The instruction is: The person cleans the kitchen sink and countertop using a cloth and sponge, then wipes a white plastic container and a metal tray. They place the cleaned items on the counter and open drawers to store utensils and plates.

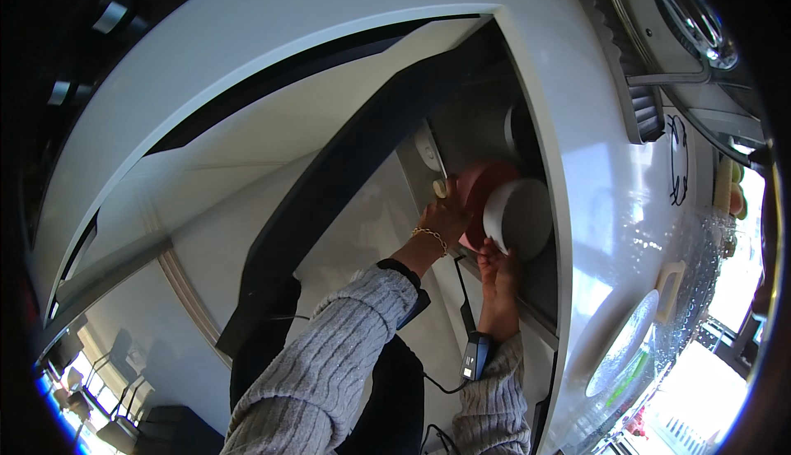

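Note:
An open drawer below the worktop holds round dishes. My left hand, with a chain bracelet at the wrist, is at the near edge of a pink dish, its fingers partly hidden. Against the pink dish rests a white round bowl; its rim is pinched by the fingertips of my right hand. A small pale yellowish object lies beside my left fingers, near a white round-fronted item. Farther back in the drawer a dark round vessel with a pale rim is partly in shadow.
The white worktop curves around the drawer. A dark drawer side runs diagonally left of my hands. On the right are a metal dish rack, a round plate and wet glossy surfaces. Black cables hang from devices on my wrists.

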The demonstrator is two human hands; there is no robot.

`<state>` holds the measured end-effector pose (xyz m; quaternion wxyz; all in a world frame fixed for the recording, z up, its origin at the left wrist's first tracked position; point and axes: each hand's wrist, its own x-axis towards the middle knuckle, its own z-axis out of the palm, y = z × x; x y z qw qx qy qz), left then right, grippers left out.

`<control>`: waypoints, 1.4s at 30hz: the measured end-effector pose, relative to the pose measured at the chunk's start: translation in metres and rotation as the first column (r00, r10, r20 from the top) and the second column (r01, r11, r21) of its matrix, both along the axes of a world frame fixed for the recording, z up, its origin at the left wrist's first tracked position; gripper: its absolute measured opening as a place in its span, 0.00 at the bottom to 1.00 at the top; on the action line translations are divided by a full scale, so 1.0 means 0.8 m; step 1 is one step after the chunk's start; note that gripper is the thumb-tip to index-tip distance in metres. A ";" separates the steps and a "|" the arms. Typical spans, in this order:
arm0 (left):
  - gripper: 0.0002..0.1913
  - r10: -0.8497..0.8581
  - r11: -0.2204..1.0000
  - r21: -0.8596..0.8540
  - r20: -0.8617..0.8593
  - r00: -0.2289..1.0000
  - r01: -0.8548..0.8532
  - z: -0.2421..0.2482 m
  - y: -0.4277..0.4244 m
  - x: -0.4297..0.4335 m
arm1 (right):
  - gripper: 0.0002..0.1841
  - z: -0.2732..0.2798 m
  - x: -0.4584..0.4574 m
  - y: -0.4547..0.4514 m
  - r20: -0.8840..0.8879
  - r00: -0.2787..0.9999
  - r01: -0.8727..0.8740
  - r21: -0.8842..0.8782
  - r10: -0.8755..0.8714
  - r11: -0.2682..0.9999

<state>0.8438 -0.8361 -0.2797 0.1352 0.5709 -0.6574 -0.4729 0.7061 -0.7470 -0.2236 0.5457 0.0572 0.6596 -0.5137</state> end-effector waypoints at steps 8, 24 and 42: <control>0.38 -0.324 0.890 -0.297 0.123 0.938 0.346 -0.042 -0.008 -0.039 | 0.19 0.013 0.022 0.008 -0.301 0.951 -0.140 -0.225 0.068 0.964; 0.26 0.182 0.942 0.329 -0.340 0.923 -0.064 0.051 0.047 -0.021 | 0.17 -0.066 0.007 0.001 -0.691 0.716 -0.332 -0.210 0.101 0.920; 0.38 0.138 0.984 -0.140 0.173 0.975 -0.115 0.349 0.078 0.317 | 0.32 0.200 0.067 0.390 -0.041 0.986 0.162 0.090 -0.159 0.983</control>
